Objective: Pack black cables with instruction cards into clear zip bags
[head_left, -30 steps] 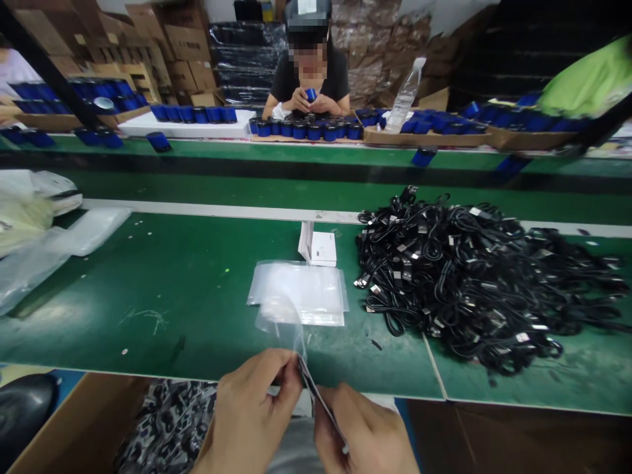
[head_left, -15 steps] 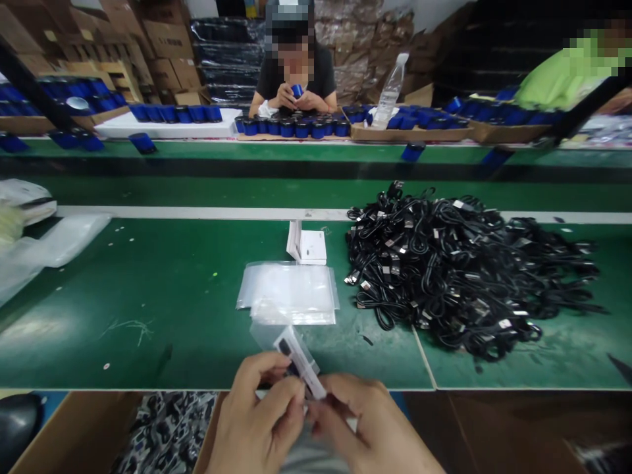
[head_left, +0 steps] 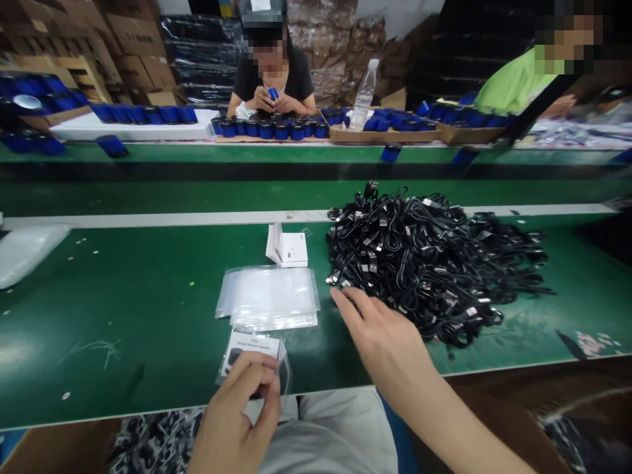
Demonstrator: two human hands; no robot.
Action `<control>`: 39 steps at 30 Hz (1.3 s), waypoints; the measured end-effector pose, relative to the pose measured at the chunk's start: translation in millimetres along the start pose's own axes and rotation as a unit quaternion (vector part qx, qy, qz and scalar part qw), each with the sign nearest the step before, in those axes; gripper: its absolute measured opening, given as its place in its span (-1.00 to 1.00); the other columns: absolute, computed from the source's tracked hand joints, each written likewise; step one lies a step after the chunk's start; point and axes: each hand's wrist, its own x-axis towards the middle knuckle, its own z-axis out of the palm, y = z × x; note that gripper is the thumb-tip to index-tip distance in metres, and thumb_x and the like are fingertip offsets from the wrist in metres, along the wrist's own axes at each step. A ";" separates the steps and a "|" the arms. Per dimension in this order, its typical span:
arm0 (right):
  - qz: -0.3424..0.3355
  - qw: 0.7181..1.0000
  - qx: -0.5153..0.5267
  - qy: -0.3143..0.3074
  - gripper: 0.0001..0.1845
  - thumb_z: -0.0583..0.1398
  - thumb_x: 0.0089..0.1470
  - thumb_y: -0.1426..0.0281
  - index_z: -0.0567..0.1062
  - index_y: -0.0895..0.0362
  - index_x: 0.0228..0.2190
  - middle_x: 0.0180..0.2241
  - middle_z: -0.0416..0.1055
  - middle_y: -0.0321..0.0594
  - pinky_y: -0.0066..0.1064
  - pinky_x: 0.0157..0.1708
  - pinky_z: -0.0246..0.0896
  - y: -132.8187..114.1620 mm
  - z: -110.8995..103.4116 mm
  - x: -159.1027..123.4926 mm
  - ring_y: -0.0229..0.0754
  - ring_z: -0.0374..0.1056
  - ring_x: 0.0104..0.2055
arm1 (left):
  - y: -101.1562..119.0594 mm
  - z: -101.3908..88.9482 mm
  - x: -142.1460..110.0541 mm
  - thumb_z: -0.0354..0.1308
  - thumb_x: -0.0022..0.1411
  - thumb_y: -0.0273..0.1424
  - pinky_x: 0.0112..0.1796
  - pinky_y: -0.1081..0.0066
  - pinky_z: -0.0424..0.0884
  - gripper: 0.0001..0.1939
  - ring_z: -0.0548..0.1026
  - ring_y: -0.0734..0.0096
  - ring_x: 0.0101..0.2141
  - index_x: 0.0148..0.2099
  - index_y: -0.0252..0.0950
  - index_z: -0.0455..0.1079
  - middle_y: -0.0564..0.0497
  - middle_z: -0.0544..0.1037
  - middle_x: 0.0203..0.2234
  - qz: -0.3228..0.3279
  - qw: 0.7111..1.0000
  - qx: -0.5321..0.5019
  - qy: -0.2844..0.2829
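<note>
My left hand [head_left: 239, 411] pinches a small clear bag with a printed card inside [head_left: 249, 352] at the near edge of the green table [head_left: 123, 289]. My right hand [head_left: 382, 339] is stretched out with its fingers apart and nothing in it, its fingertips close to the near left edge of a big pile of black cables [head_left: 424, 257]. A stack of empty clear bags [head_left: 269, 296] lies just beyond the held bag. Behind that stack sits a small pile of white cards [head_left: 288, 248].
A green conveyor belt [head_left: 197, 191] runs across behind the table. Across it a person handles a blue cylinder, with rows of blue cylinders [head_left: 269, 128] and a clear water bottle [head_left: 364, 95]. A person in green stands far right. Plastic sheeting [head_left: 27, 243] lies at left.
The card has gone into the clear bag, which my left hand now holds alone. My right hand has let go and reached forward right to the cable pile. The view has shifted right.
</note>
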 end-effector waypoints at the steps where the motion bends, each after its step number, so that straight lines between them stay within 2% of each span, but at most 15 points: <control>1: -0.022 0.997 -0.075 0.009 -0.52 0.13 -0.03 0.72 0.42 0.24 -0.05 -0.14 0.44 0.04 -0.31 -0.48 0.29 6.7 1.8 3.2 -0.05 0.39 -0.35 | -1.0 0.4 1.5 -0.02 0.21 -0.48 -0.38 0.51 0.39 -0.83 0.47 0.44 -0.39 -0.43 -0.22 0.29 0.02 0.44 -0.34 0.008 1.000 0.002 -0.006; 3: -0.065 0.988 -0.141 0.001 -0.54 0.12 -0.06 0.74 0.46 0.25 -0.09 -0.22 0.48 0.01 -0.29 -0.49 0.29 18.6 5.8 9.6 -0.01 0.38 -0.34 | -3.1 1.7 3.1 -0.03 0.21 -0.50 -0.39 0.52 0.41 -0.85 0.48 0.45 -0.40 -0.40 -0.22 0.28 0.02 0.44 -0.34 0.021 1.000 0.002 -0.015; 5: -0.082 0.989 -0.124 0.007 -0.59 0.13 -0.01 0.70 0.47 0.22 -0.11 -0.28 0.47 -0.05 -0.32 -0.47 0.31 30.3 5.4 14.0 -0.03 0.37 -0.32 | -4.8 2.8 3.5 -0.04 0.22 -0.50 -0.39 0.53 0.42 -0.85 0.49 0.45 -0.39 -0.38 -0.23 0.28 0.01 0.43 -0.33 0.022 1.000 -0.001 -0.017; 8: -0.031 0.996 0.001 0.087 -0.79 0.15 0.10 0.55 0.48 0.17 -0.20 -0.26 0.38 -0.09 -0.39 -0.46 0.34 47.1 -5.1 14.7 -0.15 0.37 -0.37 | -6.0 3.0 4.2 -0.05 0.24 -0.50 -0.38 0.52 0.43 -0.85 0.48 0.45 -0.37 -0.37 -0.23 0.27 0.00 0.41 -0.31 0.013 1.000 -0.004 -0.022; 10: 0.031 0.978 0.124 0.165 -0.93 0.19 0.10 0.41 0.48 0.16 -0.35 -0.29 0.32 -0.13 -0.41 -0.50 0.35 51.9 -12.3 11.9 -0.21 0.34 -0.43 | -5.7 2.5 5.1 -0.05 0.25 -0.49 -0.38 0.51 0.42 -0.84 0.47 0.45 -0.38 -0.38 -0.24 0.26 -0.01 0.40 -0.32 0.003 1.000 -0.008 -0.027; 13: 0.124 0.912 0.344 0.186 -0.83 0.28 0.00 0.30 0.43 0.12 -0.48 -0.35 0.35 -0.18 -0.45 -0.57 0.34 37.9 -11.7 4.5 -0.23 0.36 -0.47 | -3.2 2.1 6.3 -0.06 0.26 -0.48 -0.38 0.49 0.42 -0.83 0.45 0.44 -0.38 -0.39 -0.24 0.27 -0.01 0.40 -0.32 -0.020 0.999 -0.016 -0.026; 16: 0.218 0.810 0.540 0.067 -0.76 0.32 -0.09 0.25 0.40 0.10 -0.50 -0.62 0.31 -0.38 -0.50 -0.71 0.20 3.0 4.9 -4.7 -0.29 0.24 -0.67 | 2.1 3.3 6.1 -0.04 0.25 -0.46 -0.36 0.49 0.43 -0.84 0.47 0.43 -0.36 -0.38 -0.25 0.31 -0.02 0.40 -0.29 -0.039 0.999 -0.030 -0.023; 18: 0.257 0.782 0.567 0.022 -0.75 0.31 -0.10 0.25 0.38 0.11 -0.55 -0.71 0.19 -0.46 -0.53 -0.76 0.06 -19.2 19.8 -11.0 -0.34 0.12 -0.71 | 6.6 4.6 5.0 -0.02 0.25 -0.43 -0.34 0.49 0.45 -0.83 0.48 0.42 -0.35 -0.38 -0.24 0.34 -0.03 0.41 -0.26 -0.060 0.997 -0.050 -0.008; 21: 0.247 0.825 0.507 0.016 -0.77 0.29 -0.05 0.31 0.37 0.12 -0.57 -0.69 0.20 -0.44 -0.53 -0.69 0.05 -34.8 36.6 -20.5 -0.33 0.13 -0.66 | 10.6 5.4 2.2 0.01 0.24 -0.37 -0.37 0.51 0.47 -0.82 0.51 0.36 -0.27 -0.40 -0.24 0.36 -0.07 0.43 -0.19 -0.085 0.994 -0.066 0.036; 25: 0.122 0.915 0.376 0.083 -0.74 0.20 0.10 0.22 0.42 0.14 -0.49 -0.60 0.36 -0.33 -0.50 -0.62 0.13 -32.4 39.2 -30.2 -0.27 0.27 -0.60 | 5.2 5.4 -2.8 0.04 0.22 -0.41 -0.31 0.48 0.49 -0.86 0.48 0.25 -0.09 -0.36 -0.23 0.40 -0.10 0.46 -0.11 -0.050 0.995 -0.037 0.082; 28: 0.066 0.936 0.315 0.146 -0.63 0.08 0.21 0.15 0.43 0.15 -0.47 -0.58 0.41 -0.27 -0.49 -0.63 0.18 -35.3 35.5 -31.8 -0.25 0.35 -0.60 | -0.4 7.9 -7.7 0.04 0.23 -0.48 -0.17 0.41 0.45 -0.88 0.46 0.29 -0.04 -0.31 -0.20 0.39 -0.08 0.41 -0.02 0.003 0.997 0.018 0.080; 32: 0.139 0.899 0.395 0.129 -0.72 0.15 0.16 0.21 0.46 0.16 -0.43 -0.54 0.48 -0.23 -0.51 -0.64 0.28 -48.6 36.0 -32.0 -0.26 0.39 -0.63 | 0.9 10.7 -12.1 0.03 0.23 -0.51 -0.07 0.35 0.34 -0.88 0.39 0.30 0.01 -0.29 -0.20 0.35 -0.07 0.32 0.08 0.052 0.993 0.068 0.081; 36: 0.158 0.786 0.596 -0.035 -0.79 0.10 0.16 0.41 0.48 0.13 -0.19 -0.46 0.54 -0.25 -0.53 -0.48 0.41 -52.3 33.2 -37.0 -0.24 0.50 -0.51 | 4.5 6.4 -13.1 0.02 0.22 -0.57 -0.07 0.35 0.27 -0.84 0.32 0.32 0.00 -0.30 -0.19 0.32 -0.02 0.24 0.16 0.070 0.989 0.067 0.115; 37: 0.137 0.773 0.616 -0.064 -0.77 0.08 0.16 0.44 0.49 0.12 -0.18 -0.44 0.55 -0.26 -0.52 -0.41 0.42 -51.6 31.7 -38.2 -0.22 0.52 -0.44 | 4.9 5.4 -13.7 0.02 0.22 -0.58 -0.09 0.36 0.26 -0.83 0.32 0.33 -0.01 -0.31 -0.19 0.32 -0.01 0.22 0.18 0.073 0.989 0.064 0.114; 39: 0.096 0.786 0.606 -0.077 -0.78 0.09 0.15 0.47 0.52 0.10 -0.25 -0.46 0.54 -0.28 -0.54 -0.44 0.38 -51.0 30.2 -39.4 -0.24 0.51 -0.46 | 5.5 5.8 -16.1 0.02 0.21 -0.59 -0.12 0.38 0.26 -0.82 0.33 0.35 -0.04 -0.32 -0.20 0.31 0.00 0.18 0.21 0.082 0.990 0.051 0.104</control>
